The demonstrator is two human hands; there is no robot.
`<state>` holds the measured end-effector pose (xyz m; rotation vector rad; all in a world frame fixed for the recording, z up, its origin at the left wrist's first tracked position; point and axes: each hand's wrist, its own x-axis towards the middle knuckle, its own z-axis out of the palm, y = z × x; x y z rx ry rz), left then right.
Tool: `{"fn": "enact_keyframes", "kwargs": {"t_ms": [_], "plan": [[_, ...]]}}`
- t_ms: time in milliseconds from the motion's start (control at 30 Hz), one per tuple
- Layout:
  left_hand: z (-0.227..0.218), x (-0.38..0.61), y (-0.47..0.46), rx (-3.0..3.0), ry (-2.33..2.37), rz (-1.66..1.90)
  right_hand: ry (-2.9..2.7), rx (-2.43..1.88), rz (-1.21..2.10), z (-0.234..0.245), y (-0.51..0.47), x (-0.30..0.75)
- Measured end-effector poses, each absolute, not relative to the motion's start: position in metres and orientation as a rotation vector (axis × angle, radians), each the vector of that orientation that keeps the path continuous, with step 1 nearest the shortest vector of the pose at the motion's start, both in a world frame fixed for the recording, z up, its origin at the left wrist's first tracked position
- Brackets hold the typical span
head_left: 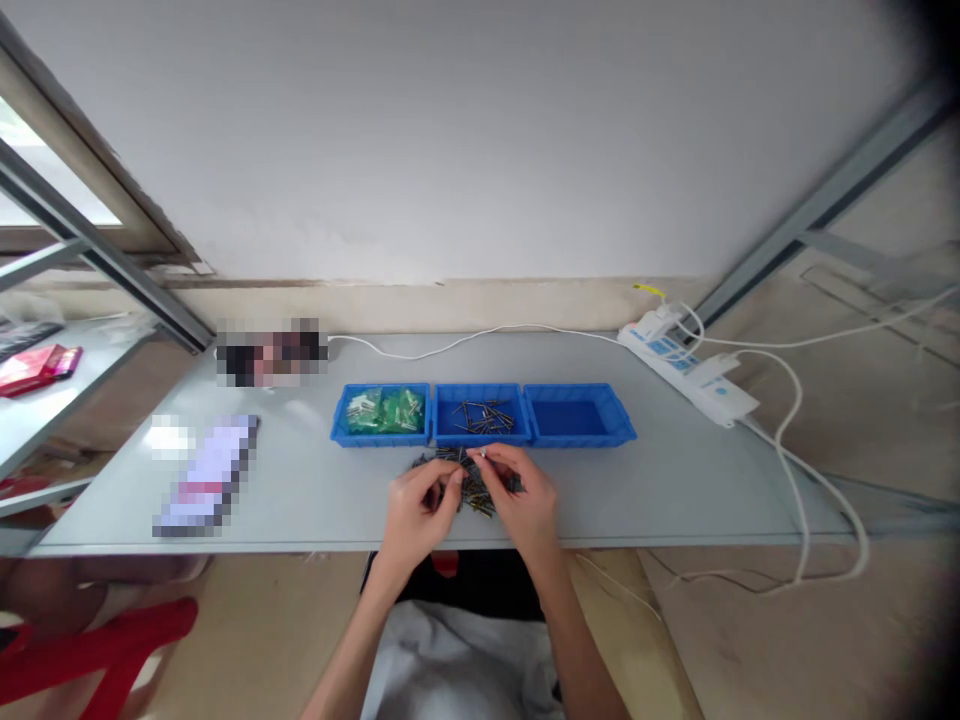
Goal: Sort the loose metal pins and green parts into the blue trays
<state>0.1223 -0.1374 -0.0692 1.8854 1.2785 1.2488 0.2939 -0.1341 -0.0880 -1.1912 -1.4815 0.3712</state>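
Note:
Over a pile of screws (478,492) near the front of the grey table, my two hands face each other with their fingertips nearly meeting. My left hand (421,503) is closed in a pinch; whatever lies between its thumb and forefinger is too small to make out. My right hand (527,497) also pinches, and a tiny pale bit shows at its fingertips. Just behind the hands, a middle blue bin (442,437) holds loose screws (486,416). To its left a blue bin (381,440) contains green-and-clear plastic packets (401,408).
A third blue bin (577,415) adjoins on the right. Farther right lies a white power strip (679,375) with plugs and trailing cables. A pale purple blurred-out object (210,470) rests at the table's left, with a pixelated dark item (271,353) behind it. A red stool (105,650) stands lower left.

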Motion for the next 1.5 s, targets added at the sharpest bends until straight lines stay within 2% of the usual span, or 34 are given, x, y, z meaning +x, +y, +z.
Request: {"fn": "enact_keyframes", "kwargs": {"t_ms": [767,1067,1500], "plan": [[-0.065,0.126,-0.135,1.935,1.309,1.28,-1.574,-1.144,0.276,-0.079,-0.133,0.295],[-0.066,0.126,-0.134,1.944,1.301,1.273,-1.541,-1.07,0.439,-0.069,-0.132,0.295],[-0.065,0.125,-0.132,1.916,1.303,1.215,-1.505,-1.081,0.482,-0.073,-0.132,0.298]]}}
